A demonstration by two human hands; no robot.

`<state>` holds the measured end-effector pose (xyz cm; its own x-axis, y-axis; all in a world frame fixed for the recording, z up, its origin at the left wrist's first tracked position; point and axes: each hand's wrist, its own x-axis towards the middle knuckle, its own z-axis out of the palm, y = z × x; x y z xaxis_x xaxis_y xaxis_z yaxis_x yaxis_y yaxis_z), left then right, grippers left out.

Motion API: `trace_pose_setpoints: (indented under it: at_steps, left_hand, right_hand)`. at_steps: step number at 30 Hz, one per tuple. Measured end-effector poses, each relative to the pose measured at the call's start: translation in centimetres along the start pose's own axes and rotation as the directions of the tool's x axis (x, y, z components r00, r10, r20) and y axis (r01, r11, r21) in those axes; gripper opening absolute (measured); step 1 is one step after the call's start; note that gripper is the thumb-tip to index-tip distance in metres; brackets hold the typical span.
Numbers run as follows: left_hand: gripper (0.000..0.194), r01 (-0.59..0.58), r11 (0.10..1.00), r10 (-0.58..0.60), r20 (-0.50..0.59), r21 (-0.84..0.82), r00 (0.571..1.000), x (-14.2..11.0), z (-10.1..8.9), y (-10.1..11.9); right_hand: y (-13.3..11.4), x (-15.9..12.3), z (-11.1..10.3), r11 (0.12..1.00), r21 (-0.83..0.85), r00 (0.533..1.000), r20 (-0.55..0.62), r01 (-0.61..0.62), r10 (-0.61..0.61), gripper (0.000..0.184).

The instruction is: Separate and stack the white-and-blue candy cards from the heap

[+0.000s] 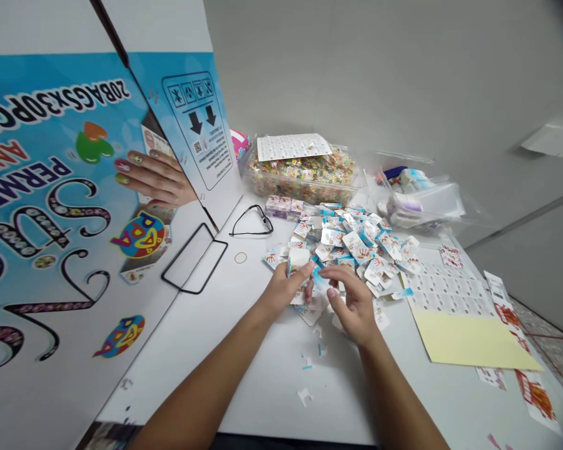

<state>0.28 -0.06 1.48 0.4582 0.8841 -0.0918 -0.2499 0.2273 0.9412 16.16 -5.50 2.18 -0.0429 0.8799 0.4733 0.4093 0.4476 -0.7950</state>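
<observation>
My left hand (285,289) is closed around a small stack of packets (299,259), white on top, held just above the white table (244,350). My right hand (351,299) is beside it with fingers pinched toward the same stack, at the near edge of a pile of small printed packets (356,240). Both hands meet at the middle of the table. What the right fingertips pinch is too small to make out.
A big blue printed carton (60,206) stands at the left, with another person's hand (152,175) on its flap. Behind the pile sit a clear tub of colourful sweets (304,175) and plastic bags (422,200). Glasses (251,224), a sticker sheet (450,294) and paper scraps (309,362) lie about.
</observation>
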Motion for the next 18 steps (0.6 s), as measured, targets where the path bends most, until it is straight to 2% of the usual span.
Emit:
trace_pose_setpoints:
  at_steps: [2, 4, 6, 9, 12, 15, 18]
  left_hand:
    - [0.055, 0.08, 0.985, -0.068, 0.082, -0.151, 0.994, -0.1, 0.2, -0.3]
    - [0.063, 0.146, 0.96, -0.115, 0.138, -0.24, 0.984, -0.2, 0.2, -0.5]
    - [0.062, 0.207, 0.944, -0.169, 0.161, -0.258, 0.972, -0.3, 0.2, -0.6]
    - [0.055, 0.276, 0.943, -0.247, 0.162, -0.187, 0.955, -0.2, 0.0, -0.8]
    - [0.04, 0.222, 0.966, -0.212, 0.086, -0.129, 0.973, 0.0, -0.1, -1.3]
    - [0.025, 0.122, 0.99, -0.123, -0.008, -0.074, 0.992, 0.2, -0.2, -2.0]
    - [0.022, 0.122, 0.992, -0.122, 0.009, 0.026, 0.992, 0.0, -0.2, -2.6]
  right_hand:
    - [0.0, -0.1, 0.4, 0.997, -0.039, 0.996, -0.054, 0.063, -0.065, 0.029]
    - [-0.1, -0.1, 0.6, 0.993, -0.066, 0.994, -0.035, 0.098, -0.1, 0.032]
    - [-0.3, -0.2, 0.7, 0.989, -0.085, 0.992, -0.022, 0.123, -0.125, 0.034]
    - [-0.4, -0.5, 1.2, 0.974, -0.151, 0.985, 0.004, 0.17, -0.171, 0.039]
    - [-0.2, -0.7, 1.9, 0.95, -0.22, 0.975, 0.044, 0.222, -0.218, 0.033]
    - [0.0, -0.6, 2.3, 0.953, -0.227, 0.979, 0.053, 0.202, -0.195, 0.024]
    - [-0.1, -0.4, 1.9, 0.971, -0.177, 0.983, 0.118, 0.158, -0.138, 0.018]
